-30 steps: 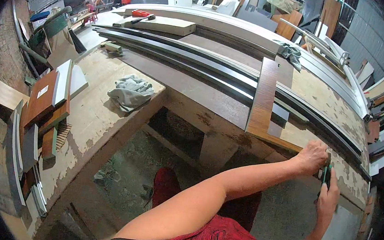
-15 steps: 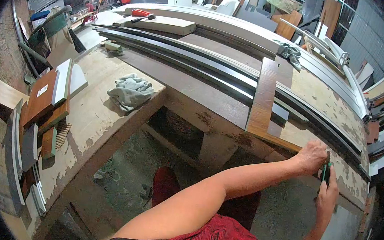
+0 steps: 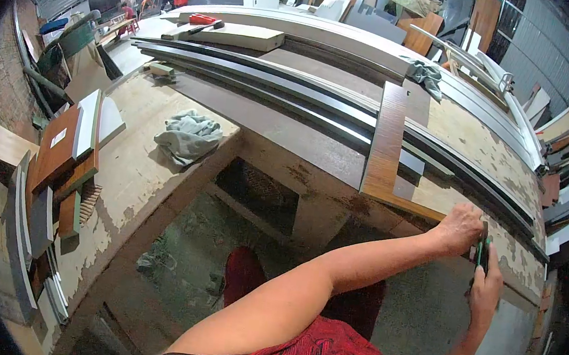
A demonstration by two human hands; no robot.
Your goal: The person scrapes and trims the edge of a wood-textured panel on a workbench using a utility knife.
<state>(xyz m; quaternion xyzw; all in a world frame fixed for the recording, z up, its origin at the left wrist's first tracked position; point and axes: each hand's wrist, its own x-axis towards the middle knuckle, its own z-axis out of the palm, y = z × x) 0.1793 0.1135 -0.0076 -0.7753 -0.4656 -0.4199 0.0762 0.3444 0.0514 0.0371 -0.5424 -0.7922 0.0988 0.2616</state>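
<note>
Brown strip (image 3: 402, 203) along the desk's (image 3: 457, 129) near right edge; its right end runs to the left hand (image 3: 461, 229), fingers curled, grip hidden. The right hand's (image 3: 486, 284) fingers wrap a green-and-dark tool (image 3: 480, 255). Over the last second the hands barely shift, so work apparently stays here. Left: a wood-grain board (image 3: 385, 139).

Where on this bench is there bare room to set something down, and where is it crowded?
Bare: the bench's left wing, between offcuts and the near cloth; the far right, between dark strips and pale rails. Crowded: the left edge, under offcuts; the middle, under strips and a brown board; the near right, where left hand and right hand sit close together.
</note>
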